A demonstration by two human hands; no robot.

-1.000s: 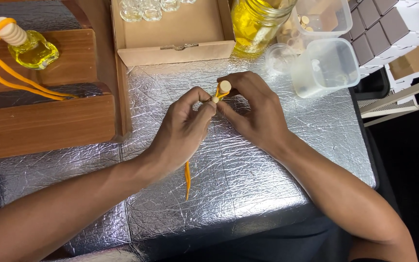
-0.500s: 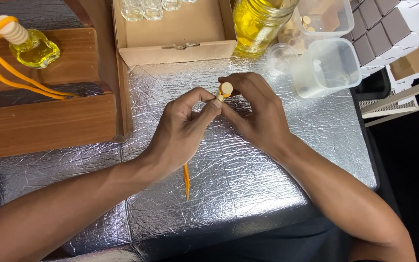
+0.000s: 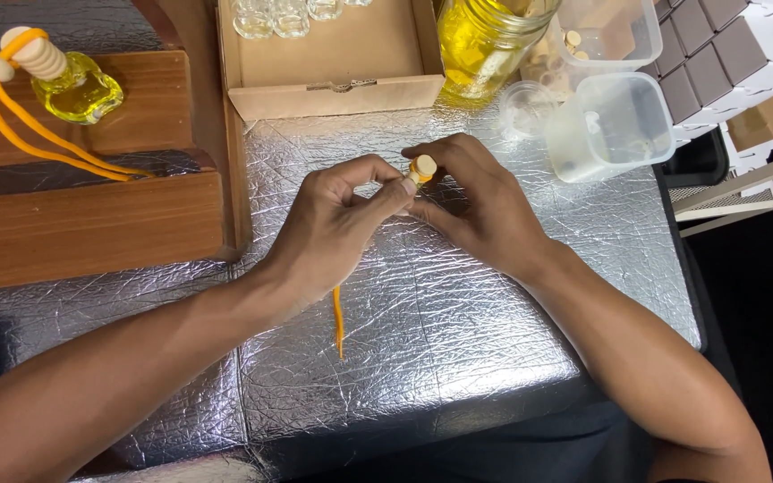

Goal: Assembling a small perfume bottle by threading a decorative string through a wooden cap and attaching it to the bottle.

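Observation:
Both my hands meet over the silver foil-covered table (image 3: 458, 331). My left hand (image 3: 333, 228) and my right hand (image 3: 476, 201) together pinch a small wooden bead cap (image 3: 422, 166) threaded on an orange cord (image 3: 338, 322). The cord's loose end trails down from under my left hand onto the foil. What sits below the cap between my fingers is hidden.
A finished small bottle of yellow liquid with wooden cap and orange cord (image 3: 64, 80) rests on a wooden block (image 3: 91, 215) at left. A cardboard tray (image 3: 333, 54) with glass bottles, a jar of yellow liquid (image 3: 480, 45), clear plastic tubs (image 3: 615, 125) and dark boxes (image 3: 717, 45) line the far edge.
My hands stay pinched on the cap and cord, with only slight finger shifts; the cap sits a little lower between the fingertips.

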